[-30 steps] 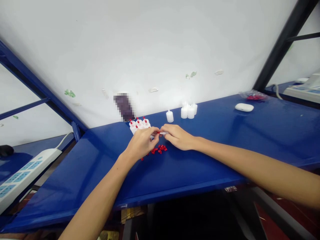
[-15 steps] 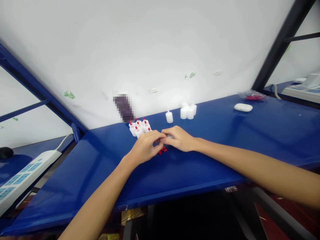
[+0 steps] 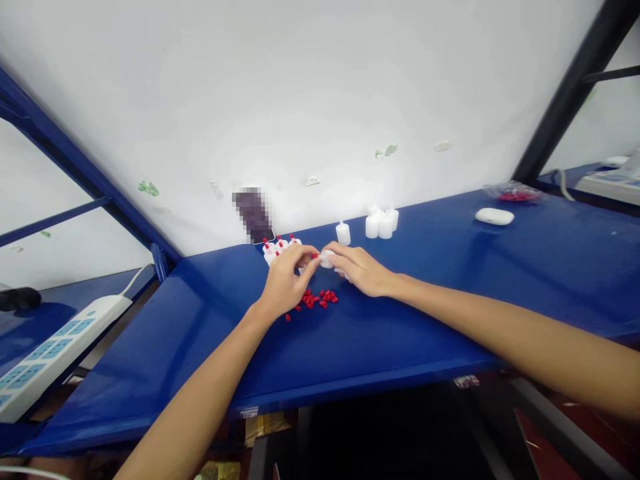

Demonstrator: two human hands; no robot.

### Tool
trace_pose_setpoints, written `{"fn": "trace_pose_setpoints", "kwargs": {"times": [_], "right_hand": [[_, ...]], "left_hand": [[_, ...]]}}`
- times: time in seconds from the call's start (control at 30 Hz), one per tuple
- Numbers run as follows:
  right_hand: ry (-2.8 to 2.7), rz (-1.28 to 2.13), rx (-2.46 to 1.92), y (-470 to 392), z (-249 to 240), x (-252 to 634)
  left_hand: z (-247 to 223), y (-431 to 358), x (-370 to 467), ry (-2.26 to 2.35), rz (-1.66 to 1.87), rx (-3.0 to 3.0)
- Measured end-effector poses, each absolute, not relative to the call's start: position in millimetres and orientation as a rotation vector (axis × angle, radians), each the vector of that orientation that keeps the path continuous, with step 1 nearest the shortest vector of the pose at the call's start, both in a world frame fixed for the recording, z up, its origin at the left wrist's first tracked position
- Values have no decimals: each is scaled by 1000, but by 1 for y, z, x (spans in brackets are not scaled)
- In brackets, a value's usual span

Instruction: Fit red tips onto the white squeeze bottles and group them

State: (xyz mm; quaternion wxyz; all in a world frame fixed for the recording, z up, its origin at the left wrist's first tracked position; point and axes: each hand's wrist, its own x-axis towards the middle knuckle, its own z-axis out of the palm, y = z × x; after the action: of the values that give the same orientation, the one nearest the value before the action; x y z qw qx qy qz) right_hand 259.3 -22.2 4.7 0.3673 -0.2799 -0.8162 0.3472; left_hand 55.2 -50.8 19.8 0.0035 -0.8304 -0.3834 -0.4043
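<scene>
Above the blue table, my right hand [image 3: 363, 270] is closed around a small white dropper bottle [image 3: 327, 259], tilted with its nozzle to the left. My left hand [image 3: 290, 273] pinches a small red cap [image 3: 315, 256] at the nozzle end; I cannot tell how far it sits on. Loose red caps [image 3: 309, 299] lie in a pile below my hands. Behind my left hand stand several white bottles with red caps [image 3: 270, 253], partly hidden by it. One uncapped bottle [image 3: 343, 233] stands alone beyond my hands, and a group of white bottles [image 3: 379, 224] is to its right.
A dark pixelated rectangle [image 3: 254, 215] leans against the white wall. On the right are a white rounded case [image 3: 495, 216] and a clear bag [image 3: 515, 192] with red contents. A power strip [image 3: 65, 340] lies at left. The table's front edge [image 3: 370, 388] runs below my arms.
My hands have shifted up and slightly apart, uncovering the red cap pile. The bottle and the red cap at its nozzle now show between them. The view has moved slightly.
</scene>
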Motion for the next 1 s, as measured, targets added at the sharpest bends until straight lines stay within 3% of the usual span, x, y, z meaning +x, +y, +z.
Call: {"fn": "trace_pose_setpoints", "kwargs": {"times": [0.17, 0.43, 0.57, 0.77, 1.0], "right_hand": [[-2074, 876, -846, -17, 5, 262], [-2178, 755, -803, -17, 5, 260], [-2158, 671, -795, -13, 5, 259], [-2067, 774, -872, -10, 2, 257], [-1689, 788, -825, 15, 13, 272]], "left_hand": [[26, -39, 35, -1306, -1145, -2262], [15, -32, 31, -1315, -821, -2253], [21, -36, 32, -1285, -868, -2197], [32, -54, 47, -985, -520, -2681], [29, -61, 59, -1048, -292, -2792]]}}
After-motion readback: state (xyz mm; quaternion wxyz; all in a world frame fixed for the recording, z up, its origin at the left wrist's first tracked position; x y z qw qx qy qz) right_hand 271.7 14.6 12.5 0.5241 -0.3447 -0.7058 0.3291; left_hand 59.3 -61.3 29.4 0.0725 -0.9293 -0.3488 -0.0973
